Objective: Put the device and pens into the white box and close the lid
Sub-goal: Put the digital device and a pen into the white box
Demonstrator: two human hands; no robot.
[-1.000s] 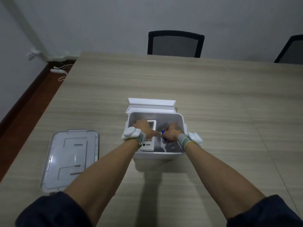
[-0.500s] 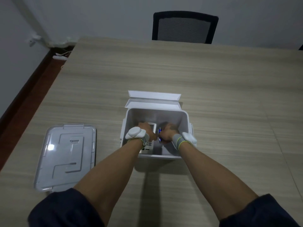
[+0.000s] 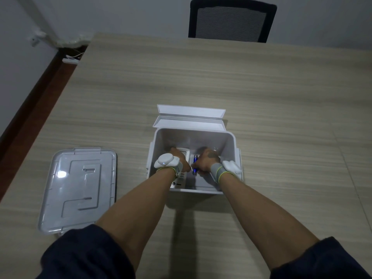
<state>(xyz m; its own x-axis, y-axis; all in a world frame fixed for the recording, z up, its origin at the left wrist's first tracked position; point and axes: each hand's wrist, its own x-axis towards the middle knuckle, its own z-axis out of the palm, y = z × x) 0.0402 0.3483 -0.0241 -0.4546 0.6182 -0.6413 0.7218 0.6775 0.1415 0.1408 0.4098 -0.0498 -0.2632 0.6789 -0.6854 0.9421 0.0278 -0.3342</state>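
The white box (image 3: 231,141) stands open at the table's middle, and both my hands are down inside it. My left hand (image 3: 178,156) rests on the white device (image 3: 179,183), which lies along the box's left side. My right hand (image 3: 206,160) is closed around a blue pen (image 3: 194,165) just right of the device. Any further pens are hidden by that hand. The box's grey lid (image 3: 78,188) lies flat on the table to the left, apart from the box.
A white cardboard carton with raised flaps (image 3: 190,117) sits right behind the box. A black mesh chair (image 3: 231,19) stands at the table's far edge. The table's left edge drops to a floor with cables (image 3: 70,59).
Both hands have sunk deeper into the box with the device and pen. The camera has tilted downward, so the box looks closer.
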